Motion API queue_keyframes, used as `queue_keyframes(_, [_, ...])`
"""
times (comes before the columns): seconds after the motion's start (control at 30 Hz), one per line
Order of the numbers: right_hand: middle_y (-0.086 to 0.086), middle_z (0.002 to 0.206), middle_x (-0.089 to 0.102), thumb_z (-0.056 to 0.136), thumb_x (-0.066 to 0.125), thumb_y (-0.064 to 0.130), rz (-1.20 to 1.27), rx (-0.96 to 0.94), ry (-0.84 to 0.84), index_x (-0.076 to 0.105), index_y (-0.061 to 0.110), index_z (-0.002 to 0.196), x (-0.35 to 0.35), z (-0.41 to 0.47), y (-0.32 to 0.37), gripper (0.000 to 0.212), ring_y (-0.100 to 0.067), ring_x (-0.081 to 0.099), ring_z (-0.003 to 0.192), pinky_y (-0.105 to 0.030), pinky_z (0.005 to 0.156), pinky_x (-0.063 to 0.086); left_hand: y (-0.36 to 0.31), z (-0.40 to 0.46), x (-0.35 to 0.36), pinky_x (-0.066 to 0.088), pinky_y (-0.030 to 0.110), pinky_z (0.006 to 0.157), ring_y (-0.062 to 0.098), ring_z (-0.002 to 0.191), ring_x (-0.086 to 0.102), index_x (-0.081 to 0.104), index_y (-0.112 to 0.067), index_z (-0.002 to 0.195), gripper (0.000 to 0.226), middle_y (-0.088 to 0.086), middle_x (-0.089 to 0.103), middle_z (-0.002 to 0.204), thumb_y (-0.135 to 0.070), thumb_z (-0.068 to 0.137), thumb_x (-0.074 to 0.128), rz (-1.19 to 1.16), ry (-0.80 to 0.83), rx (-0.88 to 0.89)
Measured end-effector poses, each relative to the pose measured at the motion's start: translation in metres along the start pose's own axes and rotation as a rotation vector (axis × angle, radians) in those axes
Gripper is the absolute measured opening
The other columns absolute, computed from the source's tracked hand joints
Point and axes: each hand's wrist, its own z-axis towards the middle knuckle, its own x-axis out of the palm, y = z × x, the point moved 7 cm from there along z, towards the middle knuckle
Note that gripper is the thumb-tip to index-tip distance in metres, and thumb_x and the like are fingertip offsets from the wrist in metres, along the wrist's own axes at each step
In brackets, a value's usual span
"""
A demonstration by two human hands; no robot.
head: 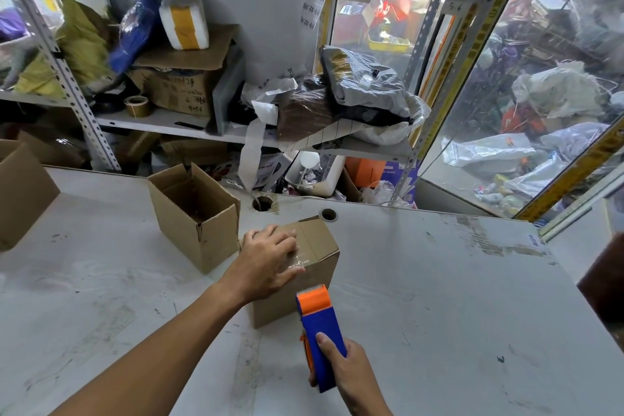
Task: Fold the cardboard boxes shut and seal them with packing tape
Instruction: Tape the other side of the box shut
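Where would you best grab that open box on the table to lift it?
Probably by the rim of the open box, from above: it stands upright with its top open, so fingers can hook over a wall. The left hand rests on the taped box beside it.

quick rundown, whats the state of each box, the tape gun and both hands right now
near box: flaps folded shut, clear tape across the top
open box: upright, flaps up, untaped
large box at left edge: open, partly out of view
tape dispenser: held just off the near box
left hand: pressing flat on the near box top
right hand: grips the tape dispenser
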Motion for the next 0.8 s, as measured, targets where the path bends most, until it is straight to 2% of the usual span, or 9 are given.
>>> queue_keyframes(0.1, [-0.024, 0.083, 0.074, 0.076, 0.063, 0.059, -0.03, 0.004, 0.006, 0.07, 0.014, 0.097, 0.0, -0.004, 0.005, 0.05, -0.025, 0.071, 0.063, -0.036, 0.069, 0.061, 0.0, -0.001, -0.001, 0.037, 0.049, 0.105, 0.014, 0.131, 0.044, 0.06, -0.03, 0.109, 0.05, -0.008, 0.055, 0.141, -0.07, 0.085, 0.04, -0.006, 0.005, -0.003])
queue_keyframes(0.2, [-0.021, 0.082, 0.075, 0.092, 0.061, 0.045, -0.06, 0.013, 0.006, 0.071, 0.014, 0.096, -0.003, -0.006, 0.002, 0.033, -0.025, 0.071, 0.063, -0.035, 0.068, 0.061, 0.002, 0.0, -0.002, 0.038, 0.047, 0.104, 0.013, 0.13, 0.045, 0.059, -0.032, 0.105, 0.046, -0.009, 0.056, 0.139, -0.07, 0.085, 0.041, -0.012, -0.005, -0.006])
queue_keyframes(0.33, [-0.021, 0.084, 0.076, 0.091, 0.06, 0.049, -0.089, 0.084, -0.017, 0.076, 0.016, 0.093, -0.004, -0.011, -0.011, 0.037, -0.026, 0.072, 0.065, -0.04, 0.076, 0.061, 0.003, 0.002, -0.003, 0.037, 0.046, 0.104, 0.013, 0.129, 0.044, 0.058, -0.033, 0.108, 0.047, -0.01, 0.055, 0.139, -0.071, 0.085, 0.04, 0.0, -0.007, -0.013])
queue_keyframes(0.4, [-0.022, 0.082, 0.076, 0.092, 0.061, 0.047, -0.087, 0.088, -0.038, 0.076, 0.015, 0.091, -0.004, -0.009, -0.008, 0.036, -0.026, 0.071, 0.062, -0.037, 0.07, 0.061, 0.004, 0.001, -0.004, 0.036, 0.049, 0.107, 0.013, 0.129, 0.043, 0.057, -0.033, 0.109, 0.049, -0.011, 0.054, 0.139, -0.073, 0.084, 0.039, 0.014, 0.0, -0.024])
queue_keyframes(0.5, [-0.018, 0.076, 0.076, 0.092, 0.061, 0.047, -0.086, 0.092, -0.033, 0.077, 0.014, 0.088, 0.0, -0.009, -0.004, 0.037, -0.024, 0.072, 0.059, -0.034, 0.065, 0.06, 0.001, 0.001, 0.0, 0.028, 0.063, 0.114, 0.016, 0.134, 0.039, 0.053, -0.033, 0.115, 0.057, -0.011, 0.049, 0.142, -0.077, 0.079, 0.047, 0.088, 0.071, -0.04])
queue_keyframes(0.63, [-0.013, 0.066, 0.074, 0.091, 0.063, 0.045, -0.089, 0.122, -0.081, 0.077, 0.009, 0.088, -0.002, -0.006, -0.001, 0.039, -0.024, 0.07, 0.054, -0.032, 0.057, 0.06, -0.011, 0.007, 0.004, 0.016, 0.073, 0.114, 0.023, 0.136, 0.037, 0.046, -0.03, 0.123, 0.059, -0.007, 0.047, 0.138, -0.064, 0.079, 0.066, 0.152, 0.128, -0.08])
queue_keyframes(0.73, [-0.013, 0.061, 0.072, 0.092, 0.064, 0.042, -0.143, 0.117, -0.106, 0.076, 0.003, 0.084, -0.001, -0.003, 0.011, 0.041, -0.025, 0.069, 0.051, -0.037, 0.058, 0.061, -0.011, 0.007, 0.004, 0.028, 0.063, 0.11, 0.025, 0.131, 0.04, 0.046, -0.029, 0.121, 0.057, -0.006, 0.049, 0.134, -0.062, 0.079, 0.066, 0.16, 0.11, -0.076])
queue_keyframes(0.8, [-0.012, 0.058, 0.07, 0.091, 0.065, 0.038, -0.156, 0.123, -0.132, 0.072, -0.001, 0.08, -0.001, -0.001, 0.026, 0.041, -0.024, 0.066, 0.047, -0.037, 0.052, 0.06, -0.01, 0.007, 0.003, 0.034, 0.055, 0.103, 0.025, 0.127, 0.043, 0.048, -0.029, 0.119, 0.055, -0.005, 0.051, 0.132, -0.062, 0.079, 0.066, 0.17, 0.085, -0.06])
